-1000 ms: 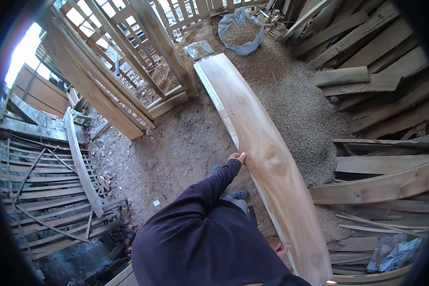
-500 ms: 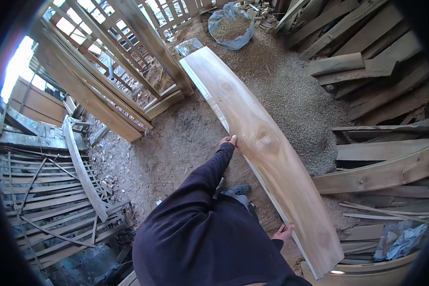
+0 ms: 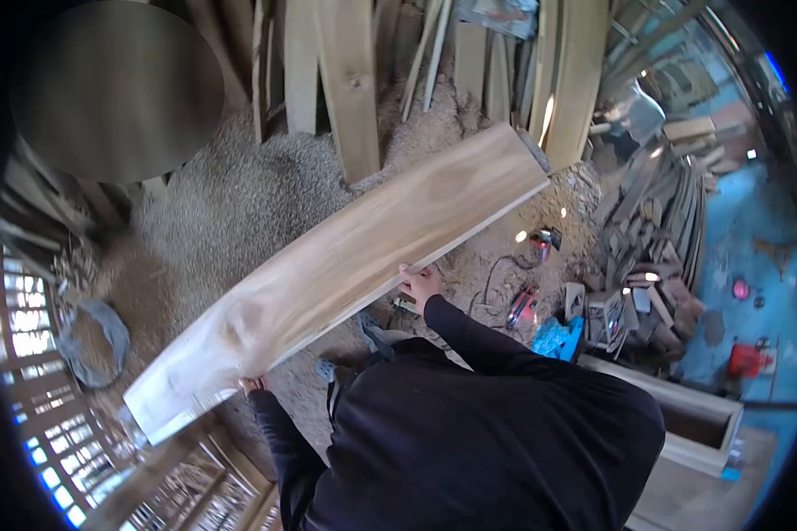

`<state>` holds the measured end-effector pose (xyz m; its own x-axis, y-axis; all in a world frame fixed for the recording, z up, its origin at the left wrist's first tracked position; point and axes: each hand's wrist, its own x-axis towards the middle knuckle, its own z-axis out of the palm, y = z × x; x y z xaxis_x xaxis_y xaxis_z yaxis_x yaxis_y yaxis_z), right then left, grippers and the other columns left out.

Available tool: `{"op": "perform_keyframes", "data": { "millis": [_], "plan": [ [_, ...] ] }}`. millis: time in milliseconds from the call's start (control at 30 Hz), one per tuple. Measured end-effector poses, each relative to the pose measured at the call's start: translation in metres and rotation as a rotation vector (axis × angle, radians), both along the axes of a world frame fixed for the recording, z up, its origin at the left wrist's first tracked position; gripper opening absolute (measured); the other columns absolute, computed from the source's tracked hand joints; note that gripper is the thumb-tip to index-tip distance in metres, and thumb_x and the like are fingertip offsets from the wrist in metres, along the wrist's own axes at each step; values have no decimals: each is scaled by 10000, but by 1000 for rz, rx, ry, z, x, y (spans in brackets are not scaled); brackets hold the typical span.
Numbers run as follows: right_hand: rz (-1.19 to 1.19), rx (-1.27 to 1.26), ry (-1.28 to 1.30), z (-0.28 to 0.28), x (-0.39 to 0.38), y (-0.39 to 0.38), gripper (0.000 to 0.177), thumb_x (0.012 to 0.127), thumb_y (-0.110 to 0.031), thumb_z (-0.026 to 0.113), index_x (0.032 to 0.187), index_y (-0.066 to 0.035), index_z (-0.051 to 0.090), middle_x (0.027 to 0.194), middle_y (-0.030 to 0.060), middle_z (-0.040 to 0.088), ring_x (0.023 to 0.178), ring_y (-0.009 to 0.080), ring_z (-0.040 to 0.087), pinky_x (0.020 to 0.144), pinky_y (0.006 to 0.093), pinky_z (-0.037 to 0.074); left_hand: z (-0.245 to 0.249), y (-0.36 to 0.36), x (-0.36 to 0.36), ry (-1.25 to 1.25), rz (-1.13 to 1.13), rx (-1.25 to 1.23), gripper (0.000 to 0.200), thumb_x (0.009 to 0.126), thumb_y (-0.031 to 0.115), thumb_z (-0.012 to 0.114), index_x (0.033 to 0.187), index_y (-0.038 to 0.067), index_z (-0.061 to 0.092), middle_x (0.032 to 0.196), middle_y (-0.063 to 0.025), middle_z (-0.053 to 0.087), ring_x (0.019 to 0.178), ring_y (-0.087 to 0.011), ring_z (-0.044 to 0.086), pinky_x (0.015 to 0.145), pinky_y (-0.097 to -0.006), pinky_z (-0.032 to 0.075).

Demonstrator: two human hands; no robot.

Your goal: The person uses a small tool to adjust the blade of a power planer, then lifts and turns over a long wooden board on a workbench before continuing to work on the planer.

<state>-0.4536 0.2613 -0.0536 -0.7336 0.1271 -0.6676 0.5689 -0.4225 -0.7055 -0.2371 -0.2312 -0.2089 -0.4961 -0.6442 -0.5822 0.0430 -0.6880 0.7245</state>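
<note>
A long, wide wooden plank (image 3: 345, 248) with a knot near its left end slants across the view, its right end higher in the picture. My left hand (image 3: 253, 384) grips the near edge close to the knot. Farther right along that same edge, my right hand (image 3: 421, 283) is closed with the thumb on top of the wood. The fingers of both hands are partly hidden beneath the plank.
Sawdust (image 3: 239, 203) covers the ground beyond the plank. Upright boards (image 3: 350, 80) lean at the back. A bag of shavings (image 3: 93, 345) stands left. Red power tools (image 3: 522, 305) and a cord lie right, before piled wood offcuts (image 3: 646, 230). A wooden frame (image 3: 682, 416) sits lower right.
My body and view have turned to the right, and the plank has swung round with me. Both hands have kept their hold on its near edge.
</note>
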Motion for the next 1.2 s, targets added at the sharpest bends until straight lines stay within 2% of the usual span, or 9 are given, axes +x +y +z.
{"op": "perform_keyframes", "data": {
  "millis": [200, 533, 667, 733, 867, 900, 967, 1067, 1200],
  "plan": [
    [-61, 20, 35, 27, 6, -16, 362, 815, -175, 733, 1084, -80, 510, 1003, 56, 598, 915, 191, 627, 838, 408, 532, 24, -1, 5, -226, 218, 154, 562, 956, 492, 451, 1363, 107, 408, 1321, -91, 512, 1168, -261, 523, 893, -381, 537],
    [68, 136, 188, -1, 18, 0, 402, 833, -162, 716, 1142, -18, 504, 838, 49, 617, 816, 133, 610, 620, 300, 522, 39, -4, 11, -253, -20, 12, 459, 939, 475, 449, 1233, 124, 476, 1202, -86, 532, 1117, -240, 517, 941, -442, 451],
    [42, 348, 168, -21, 103, 30, 582, 852, -222, 698, 1314, 22, 443, 964, 67, 655, 871, 129, 619, 695, 297, 528, 7, -4, 44, -412, -312, -47, 416, 927, 489, 440, 1147, 146, 521, 1117, -72, 550, 1076, -232, 517, 940, -453, 421],
    [-16, 735, 151, -114, 180, 68, 703, 809, -446, 694, 1285, 32, 495, 1058, 166, 660, 973, 277, 639, 835, 359, 501, -6, 11, 64, -553, -520, -26, 401, 921, 496, 436, 1104, 156, 543, 1074, -65, 558, 1055, -228, 517, 939, -459, 406],
    [-9, 925, -430, -67, 347, 116, 572, 790, -400, 690, 1144, 42, 608, 1025, 199, 672, 951, 242, 655, 829, 337, 514, 3, 74, 76, -823, -927, 193, 386, 908, 511, 427, 1018, 178, 589, 989, -50, 576, 1014, -220, 516, 938, -471, 376],
    [-19, 750, -613, -67, 391, 125, 683, 757, -494, 677, 1212, 8, 584, 1158, 215, 624, 1075, 324, 602, 931, 376, 468, 2, 82, 74, -790, -983, 448, 385, 905, 514, 425, 997, 183, 600, 968, -47, 580, 1003, -218, 516, 938, -474, 369],
    [-4, 741, -694, -64, 466, 125, 444, 790, -366, 674, 1051, -7, 651, 943, 165, 696, 857, 254, 670, 772, 367, 528, -6, 105, 61, 98, -1322, 764, 374, 915, 481, 452, 1089, 202, 630, 918, -30, 606, 883, -207, 560, 807, -390, 454],
    [-35, 740, -907, -59, 536, 100, 597, 782, -469, 631, 1210, -54, 602, 1124, 190, 642, 1051, 331, 605, 900, 389, 480, -57, 122, 16, -553, -1474, -270, 369, 918, 489, 474, 970, 151, 610, 798, -27, 573, 702, -186, 522, 630, -354, 436],
    [-103, 601, -955, -83, 584, 78, 557, 812, -457, 604, 1210, -68, 589, 1095, 169, 640, 1014, 313, 610, 875, 394, 489, -29, 200, -43, -691, -1444, -586, 419, 916, 496, 515, 843, 92, 602, 651, -30, 546, 507, -164, 493, 452, -314, 427]
  ]
}}
